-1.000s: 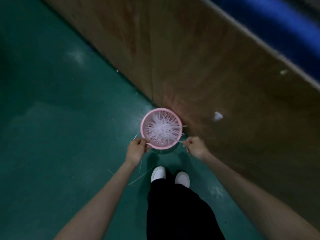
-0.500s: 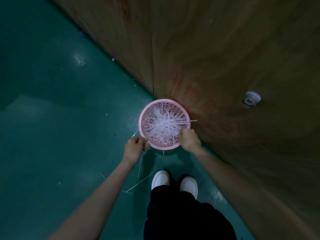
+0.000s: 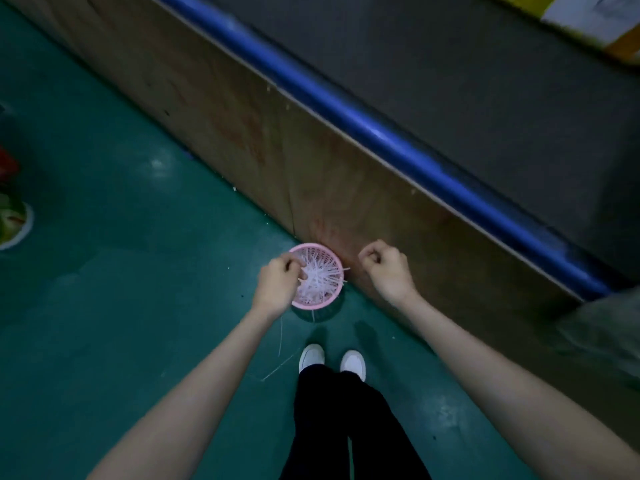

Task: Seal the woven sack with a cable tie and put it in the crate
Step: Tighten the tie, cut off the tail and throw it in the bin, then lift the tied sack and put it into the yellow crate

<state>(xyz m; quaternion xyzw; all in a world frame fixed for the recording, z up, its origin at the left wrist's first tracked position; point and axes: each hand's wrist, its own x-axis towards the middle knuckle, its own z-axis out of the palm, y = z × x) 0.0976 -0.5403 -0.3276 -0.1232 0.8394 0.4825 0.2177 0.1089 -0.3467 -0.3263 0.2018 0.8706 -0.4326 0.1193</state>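
Head view: green floor (image 3: pixel 121 306), plywood panel (image 3: pixel 242 109) capped by a blue rail (image 3: pixel 381 133). Pink basket (image 3: pixel 323 304) of ties (image 3: pixel 320 277) sits against the panel. Left hand (image 3: pixel 278 284) over it, fingers curled among ties; right hand (image 3: pixel 386 270) clenched, seemingly holding nothing.

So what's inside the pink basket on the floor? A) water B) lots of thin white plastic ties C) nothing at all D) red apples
B: the pink basket is heaped with thin white cable ties, and the left hand reaches in among them.
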